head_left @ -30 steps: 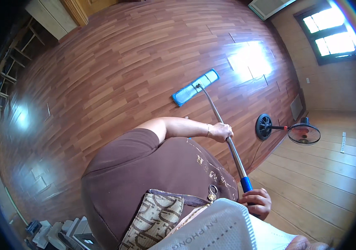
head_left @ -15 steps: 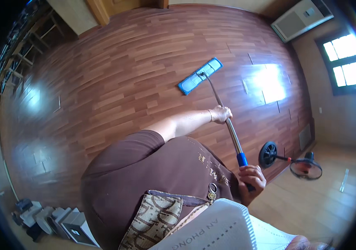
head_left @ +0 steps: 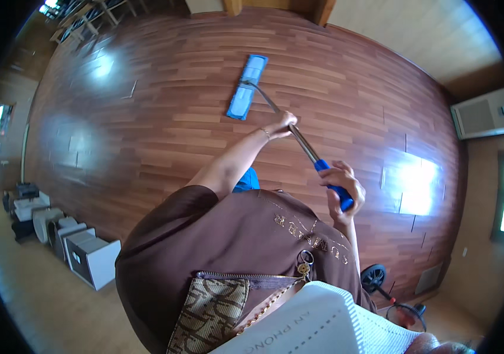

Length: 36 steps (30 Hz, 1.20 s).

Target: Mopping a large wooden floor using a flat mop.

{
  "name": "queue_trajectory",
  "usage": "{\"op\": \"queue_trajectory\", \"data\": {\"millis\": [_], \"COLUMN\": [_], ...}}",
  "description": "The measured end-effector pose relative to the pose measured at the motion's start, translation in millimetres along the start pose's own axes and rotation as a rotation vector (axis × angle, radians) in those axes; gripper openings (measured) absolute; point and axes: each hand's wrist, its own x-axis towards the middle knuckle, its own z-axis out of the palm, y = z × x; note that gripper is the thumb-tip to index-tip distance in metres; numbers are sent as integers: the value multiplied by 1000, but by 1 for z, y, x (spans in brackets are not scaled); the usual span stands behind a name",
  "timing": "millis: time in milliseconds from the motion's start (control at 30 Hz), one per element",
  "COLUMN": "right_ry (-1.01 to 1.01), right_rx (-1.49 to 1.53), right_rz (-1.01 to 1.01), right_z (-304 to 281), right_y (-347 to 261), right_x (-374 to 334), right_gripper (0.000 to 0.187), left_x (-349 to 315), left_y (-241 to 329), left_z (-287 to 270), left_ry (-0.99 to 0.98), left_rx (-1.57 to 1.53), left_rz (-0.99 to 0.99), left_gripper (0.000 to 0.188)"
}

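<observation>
A flat mop with a blue rectangular head (head_left: 247, 87) lies on the reddish-brown wood floor (head_left: 169, 124), ahead of me. Its metal pole (head_left: 303, 141) slants back toward my right side and ends in a blue grip (head_left: 339, 196). Partway down the pole, my left hand (head_left: 282, 125) is wrapped round the metal, arm stretched forward. My right hand (head_left: 346, 189) is closed round the blue grip at the near end, beside my chest.
A fan (head_left: 405, 316) with a round black base stands at lower right. Boxes and white items (head_left: 90, 256) line the left side. An air-conditioning unit (head_left: 488, 113) is by the right wall. Wooden stools (head_left: 81, 25) stand at far left, and a doorway (head_left: 275, 5) is at the back.
The mop head has moved left and slightly farther away, turning more upright in view. Both hands have shifted left and forward with the pole. My view has turned, so the room appears shifted.
</observation>
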Motion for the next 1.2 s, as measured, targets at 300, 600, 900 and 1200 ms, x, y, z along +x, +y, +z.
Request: {"op": "queue_trajectory", "data": {"millis": [300, 600, 900, 1200], "right_ry": [-574, -834, -780, -357], "right_rx": [416, 646, 484, 174], "right_rz": [42, 104, 137, 12], "right_z": [52, 81, 38, -37], "right_y": [63, 31, 21, -65], "right_x": [21, 66, 85, 68], "right_gripper": [9, 11, 7, 12], "left_x": [-150, -252, -205, -93], "left_y": [37, 49, 79, 134], "left_z": [-81, -85, -50, 47], "left_ry": [499, 914, 783, 352], "left_rx": [1229, 919, 1109, 1011], "left_rz": [-6, 10, 61, 247], "left_gripper": [34, 39, 41, 30]}}
